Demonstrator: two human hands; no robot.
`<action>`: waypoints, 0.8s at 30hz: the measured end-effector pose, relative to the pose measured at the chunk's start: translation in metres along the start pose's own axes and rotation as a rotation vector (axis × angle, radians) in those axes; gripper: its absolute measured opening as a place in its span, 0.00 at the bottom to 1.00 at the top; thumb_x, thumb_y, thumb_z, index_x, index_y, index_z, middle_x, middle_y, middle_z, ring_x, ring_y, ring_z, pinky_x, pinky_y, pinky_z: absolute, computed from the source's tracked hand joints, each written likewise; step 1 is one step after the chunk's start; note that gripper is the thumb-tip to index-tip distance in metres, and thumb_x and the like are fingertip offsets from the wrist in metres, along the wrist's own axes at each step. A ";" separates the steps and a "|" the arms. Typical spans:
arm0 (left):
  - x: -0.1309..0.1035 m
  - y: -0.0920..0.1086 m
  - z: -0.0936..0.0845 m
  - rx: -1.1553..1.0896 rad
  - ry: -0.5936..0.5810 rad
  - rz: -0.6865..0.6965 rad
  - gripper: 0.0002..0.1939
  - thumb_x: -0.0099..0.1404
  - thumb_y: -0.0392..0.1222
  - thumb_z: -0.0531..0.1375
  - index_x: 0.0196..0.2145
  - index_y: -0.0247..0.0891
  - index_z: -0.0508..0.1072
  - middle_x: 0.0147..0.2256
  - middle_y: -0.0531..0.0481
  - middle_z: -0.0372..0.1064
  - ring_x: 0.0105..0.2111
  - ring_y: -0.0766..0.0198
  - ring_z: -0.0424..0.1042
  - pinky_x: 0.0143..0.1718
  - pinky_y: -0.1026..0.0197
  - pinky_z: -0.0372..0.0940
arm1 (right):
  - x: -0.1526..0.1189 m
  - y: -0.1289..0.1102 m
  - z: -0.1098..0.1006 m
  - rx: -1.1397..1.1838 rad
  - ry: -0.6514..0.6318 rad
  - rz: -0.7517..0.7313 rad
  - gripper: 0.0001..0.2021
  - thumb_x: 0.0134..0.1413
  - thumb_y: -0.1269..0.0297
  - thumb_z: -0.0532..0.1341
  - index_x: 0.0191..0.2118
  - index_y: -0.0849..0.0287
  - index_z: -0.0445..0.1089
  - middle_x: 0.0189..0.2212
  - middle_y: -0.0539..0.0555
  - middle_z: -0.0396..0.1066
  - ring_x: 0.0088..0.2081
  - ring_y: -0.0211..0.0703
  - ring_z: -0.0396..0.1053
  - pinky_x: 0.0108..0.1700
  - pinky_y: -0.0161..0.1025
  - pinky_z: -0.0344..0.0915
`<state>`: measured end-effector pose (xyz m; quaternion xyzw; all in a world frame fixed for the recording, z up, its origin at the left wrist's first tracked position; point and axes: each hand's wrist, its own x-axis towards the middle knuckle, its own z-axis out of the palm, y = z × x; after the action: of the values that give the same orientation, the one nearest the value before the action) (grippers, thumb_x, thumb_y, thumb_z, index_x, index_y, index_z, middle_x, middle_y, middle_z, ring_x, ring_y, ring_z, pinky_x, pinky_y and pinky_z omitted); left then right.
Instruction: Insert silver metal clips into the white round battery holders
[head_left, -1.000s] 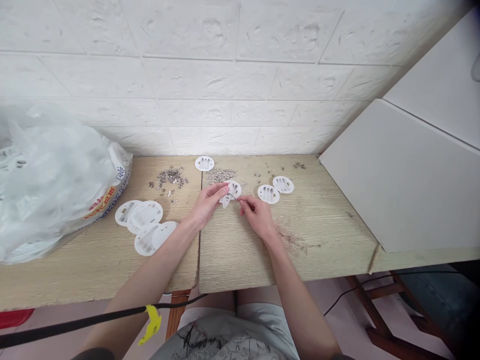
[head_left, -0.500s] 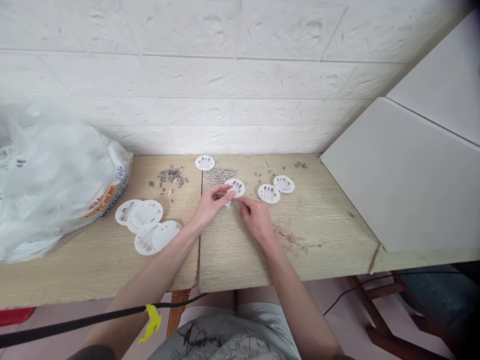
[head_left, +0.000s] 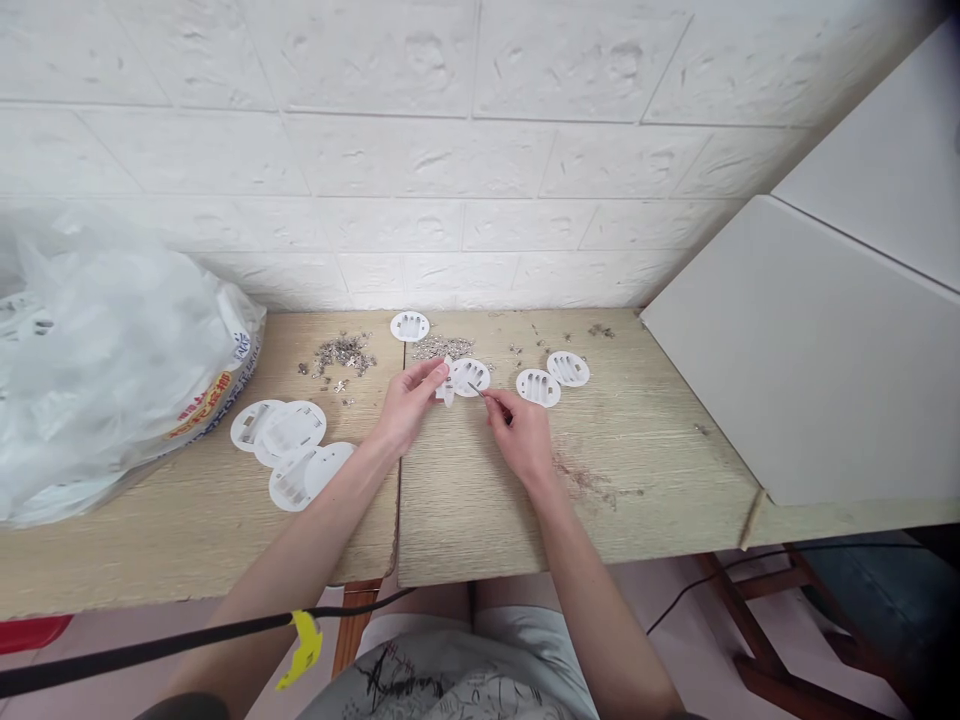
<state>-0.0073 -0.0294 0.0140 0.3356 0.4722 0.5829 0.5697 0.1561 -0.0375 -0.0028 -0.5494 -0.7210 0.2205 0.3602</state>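
Observation:
My left hand (head_left: pixel 410 402) is closed on a white plastic disc (head_left: pixel 448 388), turned nearly edge-on, its thumb on top. In my right hand (head_left: pixel 523 432), the fingers pinch a thin metal tool (head_left: pixel 475 389), its tip pointing left; its exact kind is too small to tell. That tip is over or touching a round white slotted disc (head_left: pixel 466 370), which lies flat just right of the held disc. Behind my left hand spreads a pile of small shiny metal pieces (head_left: pixel 439 346).
Two slotted discs (head_left: pixel 538 388) lie to the right, another disc (head_left: pixel 409 325) near the wall. Several overlapping discs (head_left: pixel 292 428) and a darker metal heap (head_left: pixel 343 352) are on the left. A plastic bag (head_left: pixel 127 370) fills the far left; a white panel (head_left: pixel 810 350) stands right.
My left hand has moved slightly left and tilted its white disc nearly upright, away from the flat slotted disc. The tool in my right hand now shows more clearly over the flat disc.

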 end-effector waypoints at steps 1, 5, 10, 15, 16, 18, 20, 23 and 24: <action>0.001 0.000 -0.001 -0.023 -0.006 -0.001 0.20 0.50 0.49 0.67 0.38 0.35 0.75 0.37 0.45 0.74 0.36 0.63 0.71 0.37 0.61 0.64 | 0.000 0.000 0.000 0.001 -0.011 -0.004 0.15 0.58 0.64 0.52 0.42 0.59 0.74 0.26 0.54 0.74 0.26 0.40 0.67 0.30 0.34 0.58; 0.001 -0.001 -0.002 -0.057 -0.064 -0.008 0.19 0.51 0.49 0.66 0.38 0.36 0.75 0.37 0.45 0.74 0.36 0.63 0.71 0.35 0.62 0.65 | 0.000 0.001 0.002 0.036 -0.079 -0.024 0.14 0.58 0.64 0.52 0.40 0.58 0.75 0.26 0.52 0.74 0.25 0.39 0.67 0.28 0.33 0.57; 0.000 -0.003 -0.001 -0.065 -0.090 -0.022 0.18 0.51 0.49 0.66 0.38 0.36 0.76 0.38 0.45 0.74 0.36 0.62 0.71 0.35 0.62 0.64 | 0.000 0.001 0.002 0.047 -0.097 -0.019 0.13 0.58 0.65 0.52 0.38 0.59 0.74 0.26 0.52 0.74 0.25 0.39 0.66 0.28 0.33 0.57; -0.001 -0.002 0.000 -0.047 -0.073 -0.028 0.19 0.51 0.48 0.67 0.39 0.36 0.75 0.39 0.45 0.74 0.37 0.63 0.71 0.36 0.62 0.65 | 0.000 0.001 0.001 0.018 -0.096 -0.035 0.13 0.58 0.65 0.52 0.38 0.58 0.75 0.27 0.52 0.74 0.26 0.39 0.67 0.29 0.33 0.57; -0.001 -0.001 0.000 -0.038 -0.070 -0.026 0.19 0.50 0.49 0.67 0.39 0.36 0.75 0.39 0.44 0.74 0.37 0.62 0.71 0.36 0.62 0.65 | 0.000 0.001 0.000 0.004 -0.095 -0.049 0.13 0.58 0.66 0.52 0.39 0.58 0.75 0.28 0.53 0.75 0.27 0.39 0.68 0.29 0.34 0.57; -0.001 -0.001 0.000 -0.020 -0.063 -0.015 0.20 0.50 0.49 0.67 0.39 0.36 0.76 0.39 0.44 0.74 0.37 0.61 0.71 0.37 0.61 0.65 | -0.001 0.000 0.001 -0.039 -0.080 -0.093 0.14 0.59 0.66 0.52 0.40 0.58 0.75 0.30 0.53 0.75 0.28 0.40 0.68 0.31 0.34 0.58; -0.001 -0.001 0.000 0.009 -0.052 -0.004 0.21 0.50 0.50 0.67 0.39 0.36 0.76 0.40 0.44 0.74 0.38 0.61 0.72 0.37 0.61 0.65 | -0.003 0.000 0.001 -0.122 -0.050 -0.141 0.14 0.59 0.67 0.52 0.42 0.57 0.74 0.32 0.53 0.75 0.30 0.40 0.69 0.31 0.34 0.58; -0.002 -0.003 -0.001 0.086 -0.041 0.021 0.22 0.49 0.50 0.67 0.41 0.37 0.76 0.41 0.44 0.74 0.38 0.61 0.72 0.38 0.61 0.64 | -0.006 0.000 0.003 -0.302 -0.019 -0.202 0.15 0.59 0.68 0.51 0.44 0.55 0.75 0.29 0.53 0.74 0.29 0.40 0.68 0.29 0.34 0.54; -0.003 -0.003 0.000 0.117 -0.047 0.028 0.22 0.49 0.51 0.67 0.41 0.37 0.76 0.41 0.44 0.74 0.38 0.61 0.72 0.38 0.61 0.64 | -0.006 0.000 0.004 -0.352 -0.016 -0.223 0.15 0.59 0.69 0.51 0.44 0.55 0.75 0.28 0.53 0.74 0.29 0.40 0.67 0.28 0.34 0.53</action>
<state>-0.0062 -0.0323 0.0114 0.3887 0.4872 0.5540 0.5519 0.1543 -0.0433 -0.0070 -0.5188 -0.8076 0.0543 0.2749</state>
